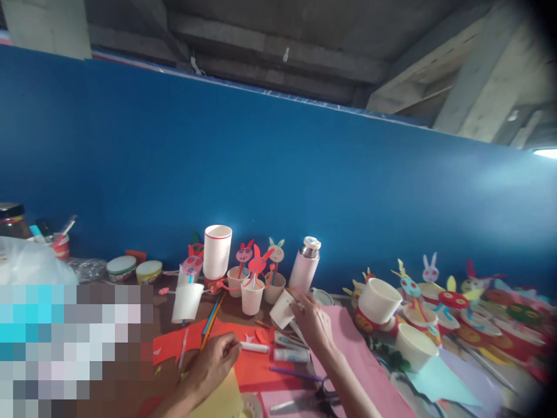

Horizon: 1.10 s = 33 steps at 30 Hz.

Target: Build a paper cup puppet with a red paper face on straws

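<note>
My right hand (312,320) grips a small white paper cup (282,309) by one end, tilted low over the table. My left hand (217,361) is closed with thumb and fingers pinched; what they hold, if anything, is hidden. A white marker (256,348) starts right at those fingertips, and I cannot tell whether they touch it. Under both lie red paper (256,377) and a tube (291,355). Paper-cup rabbits with red and pink heads stand behind, one red rabbit cup (251,297) at the front. Another white cup with paper arms (187,303) leans to the left.
A stack of paper cups (217,252) and a pink flask (304,267) stand before the blue partition (261,157). Black-handled scissors (324,397) lie near the front on pink paper (365,366). Several finished rabbit cups (420,313) crowd the right. Lidded tubs (148,271) sit left.
</note>
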Each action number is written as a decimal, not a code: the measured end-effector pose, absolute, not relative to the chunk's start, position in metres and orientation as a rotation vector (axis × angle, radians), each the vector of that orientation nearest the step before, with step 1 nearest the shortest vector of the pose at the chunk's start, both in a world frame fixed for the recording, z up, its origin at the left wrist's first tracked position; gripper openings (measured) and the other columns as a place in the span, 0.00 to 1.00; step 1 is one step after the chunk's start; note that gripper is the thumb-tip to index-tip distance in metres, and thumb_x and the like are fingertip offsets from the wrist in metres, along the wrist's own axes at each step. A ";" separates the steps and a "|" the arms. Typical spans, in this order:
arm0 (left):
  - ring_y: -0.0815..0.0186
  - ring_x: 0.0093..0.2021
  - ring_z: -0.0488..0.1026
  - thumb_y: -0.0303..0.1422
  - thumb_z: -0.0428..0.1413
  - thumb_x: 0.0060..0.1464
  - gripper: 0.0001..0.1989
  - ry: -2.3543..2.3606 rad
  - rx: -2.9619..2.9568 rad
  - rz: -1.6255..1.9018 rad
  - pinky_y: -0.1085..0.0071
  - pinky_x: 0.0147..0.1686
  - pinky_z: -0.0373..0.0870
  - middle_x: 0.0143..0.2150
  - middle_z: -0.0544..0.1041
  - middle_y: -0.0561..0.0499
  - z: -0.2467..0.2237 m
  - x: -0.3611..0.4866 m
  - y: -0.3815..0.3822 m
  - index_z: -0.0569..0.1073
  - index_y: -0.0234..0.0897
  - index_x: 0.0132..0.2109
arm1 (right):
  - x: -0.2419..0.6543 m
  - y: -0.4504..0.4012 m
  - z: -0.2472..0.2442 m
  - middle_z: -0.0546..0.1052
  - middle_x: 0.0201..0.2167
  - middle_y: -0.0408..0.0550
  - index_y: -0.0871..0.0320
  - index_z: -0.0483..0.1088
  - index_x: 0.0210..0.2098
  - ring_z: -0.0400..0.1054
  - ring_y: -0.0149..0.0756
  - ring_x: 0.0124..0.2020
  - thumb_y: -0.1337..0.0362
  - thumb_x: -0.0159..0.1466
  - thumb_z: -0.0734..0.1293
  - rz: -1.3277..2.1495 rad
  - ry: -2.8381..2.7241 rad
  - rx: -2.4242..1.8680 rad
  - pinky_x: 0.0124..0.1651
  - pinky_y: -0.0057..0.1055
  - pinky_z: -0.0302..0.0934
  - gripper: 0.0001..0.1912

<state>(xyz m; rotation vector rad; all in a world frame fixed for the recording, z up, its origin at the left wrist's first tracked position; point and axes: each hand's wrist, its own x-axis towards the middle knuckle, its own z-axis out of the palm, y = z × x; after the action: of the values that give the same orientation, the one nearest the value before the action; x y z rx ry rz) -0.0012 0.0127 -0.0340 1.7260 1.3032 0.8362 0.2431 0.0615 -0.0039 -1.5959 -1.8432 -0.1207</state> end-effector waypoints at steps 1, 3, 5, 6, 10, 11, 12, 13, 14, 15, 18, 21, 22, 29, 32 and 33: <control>0.69 0.22 0.55 0.40 0.45 0.50 0.12 1.303 1.726 0.833 0.74 0.21 0.52 0.19 0.55 0.59 -0.034 -0.001 0.013 0.62 0.37 0.25 | 0.243 0.061 -0.005 0.73 0.33 0.44 0.54 0.71 0.32 0.68 0.30 0.26 0.64 0.59 0.60 -0.107 -1.844 -1.596 0.24 0.23 0.52 0.08; 0.69 0.21 0.55 0.41 0.45 0.50 0.13 1.305 1.720 0.835 0.74 0.21 0.51 0.18 0.55 0.59 -0.033 -0.001 0.014 0.62 0.38 0.24 | 0.245 0.058 -0.003 0.74 0.30 0.42 0.54 0.70 0.29 0.68 0.30 0.25 0.64 0.59 0.60 -0.070 -1.858 -1.591 0.24 0.22 0.52 0.07; 0.69 0.21 0.56 0.40 0.46 0.49 0.13 1.313 1.703 0.845 0.74 0.22 0.52 0.18 0.55 0.60 -0.031 -0.001 0.013 0.61 0.38 0.23 | 0.247 0.051 0.001 0.74 0.26 0.41 0.54 0.70 0.27 0.68 0.30 0.24 0.65 0.59 0.60 -0.028 -1.879 -1.583 0.23 0.22 0.52 0.07; 0.69 0.21 0.56 0.39 0.46 0.48 0.12 1.317 1.690 0.852 0.74 0.21 0.52 0.18 0.56 0.60 -0.029 0.000 0.013 0.61 0.38 0.22 | 0.249 0.047 0.005 0.74 0.24 0.40 0.54 0.70 0.27 0.67 0.29 0.23 0.64 0.59 0.60 -0.010 -1.890 -1.577 0.23 0.21 0.52 0.08; 0.70 0.19 0.57 0.36 0.46 0.47 0.11 1.312 1.631 0.888 0.75 0.20 0.52 0.16 0.57 0.60 -0.022 0.001 0.010 0.59 0.39 0.20 | 0.248 0.025 0.020 0.72 0.21 0.40 0.55 0.69 0.26 0.66 0.29 0.22 0.62 0.61 0.59 0.054 -1.919 -1.540 0.24 0.21 0.53 0.10; 0.70 0.19 0.57 0.36 0.46 0.47 0.11 1.303 1.617 0.901 0.75 0.20 0.52 0.16 0.57 0.60 -0.021 0.001 0.009 0.58 0.39 0.20 | 0.245 0.019 0.024 0.72 0.21 0.40 0.55 0.69 0.26 0.66 0.29 0.22 0.62 0.61 0.59 0.089 -1.917 -1.518 0.24 0.21 0.53 0.11; 0.71 0.18 0.57 0.36 0.46 0.47 0.12 1.292 1.604 0.914 0.75 0.20 0.53 0.16 0.57 0.60 -0.019 0.000 0.009 0.59 0.39 0.20 | 0.243 0.013 0.027 0.72 0.21 0.40 0.56 0.69 0.26 0.65 0.29 0.22 0.61 0.62 0.59 0.123 -1.914 -1.487 0.24 0.21 0.53 0.11; 0.71 0.18 0.57 0.36 0.46 0.48 0.12 1.282 1.591 0.930 0.75 0.20 0.53 0.16 0.58 0.60 -0.018 0.000 0.010 0.59 0.39 0.20 | 0.239 0.008 0.030 0.71 0.21 0.41 0.56 0.69 0.26 0.65 0.29 0.22 0.61 0.62 0.59 0.152 -1.910 -1.452 0.24 0.21 0.54 0.11; 0.71 0.18 0.57 0.37 0.46 0.48 0.12 1.273 1.577 0.947 0.76 0.19 0.53 0.17 0.59 0.60 -0.015 -0.001 0.010 0.60 0.38 0.21 | 0.234 0.004 0.033 0.72 0.21 0.41 0.56 0.69 0.27 0.65 0.29 0.22 0.61 0.62 0.59 0.178 -1.908 -1.414 0.24 0.21 0.54 0.11; 0.71 0.18 0.58 0.38 0.46 0.49 0.12 1.264 1.564 0.965 0.76 0.19 0.53 0.17 0.59 0.60 -0.013 -0.002 0.011 0.60 0.38 0.21 | 0.229 0.000 0.035 0.72 0.22 0.41 0.56 0.69 0.27 0.65 0.29 0.23 0.62 0.62 0.59 0.192 -1.907 -1.377 0.24 0.21 0.54 0.11; 0.71 0.19 0.60 0.43 0.46 0.50 0.14 1.231 1.528 1.025 0.76 0.18 0.54 0.18 0.63 0.58 0.001 -0.007 0.012 0.64 0.37 0.25 | 0.211 -0.007 0.041 0.72 0.23 0.41 0.56 0.70 0.28 0.65 0.29 0.23 0.62 0.62 0.59 0.203 -1.926 -1.280 0.25 0.21 0.55 0.10; 0.71 0.20 0.62 0.44 0.46 0.50 0.15 1.164 1.500 1.081 0.75 0.21 0.58 0.21 0.67 0.56 0.020 -0.013 0.011 0.66 0.36 0.29 | 0.192 -0.012 0.044 0.72 0.25 0.42 0.56 0.71 0.30 0.65 0.30 0.26 0.62 0.62 0.60 0.211 -1.957 -1.196 0.28 0.22 0.56 0.09; 0.71 0.21 0.63 0.44 0.46 0.50 0.16 1.139 1.495 1.098 0.75 0.22 0.60 0.22 0.67 0.56 0.027 -0.015 0.009 0.67 0.36 0.29 | 0.187 -0.014 0.046 0.72 0.25 0.43 0.56 0.71 0.30 0.66 0.30 0.27 0.63 0.62 0.60 0.222 -1.970 -1.168 0.29 0.22 0.56 0.09; 0.61 0.40 0.70 0.44 0.51 0.50 0.22 0.965 1.501 1.148 0.69 0.39 0.66 0.42 0.74 0.46 0.048 -0.023 -0.006 0.68 0.34 0.47 | 0.159 -0.029 0.056 0.72 0.26 0.43 0.56 0.71 0.30 0.65 0.29 0.27 0.64 0.62 0.60 0.211 -2.006 -1.036 0.30 0.23 0.55 0.09; 0.54 0.52 0.64 0.46 0.56 0.45 0.34 0.900 1.529 1.161 0.64 0.48 0.64 0.55 0.67 0.40 0.035 -0.030 -0.017 0.60 0.34 0.57 | 0.151 -0.034 0.057 0.72 0.26 0.42 0.56 0.71 0.31 0.65 0.29 0.27 0.64 0.63 0.60 0.252 -2.025 -0.998 0.31 0.23 0.56 0.09; 0.53 0.55 0.62 0.45 0.57 0.44 0.36 0.923 1.536 1.175 0.63 0.50 0.62 0.56 0.66 0.41 0.029 -0.032 -0.021 0.59 0.35 0.58 | 0.148 -0.036 0.057 0.72 0.27 0.42 0.55 0.71 0.32 0.66 0.28 0.28 0.64 0.63 0.60 0.265 -2.027 -0.985 0.31 0.22 0.56 0.09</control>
<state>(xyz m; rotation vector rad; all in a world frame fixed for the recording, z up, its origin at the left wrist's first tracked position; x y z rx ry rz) -0.0319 -0.0208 0.0287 1.5355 0.9227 1.1751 0.1480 -0.0358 0.0569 -0.9853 -2.0275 0.2648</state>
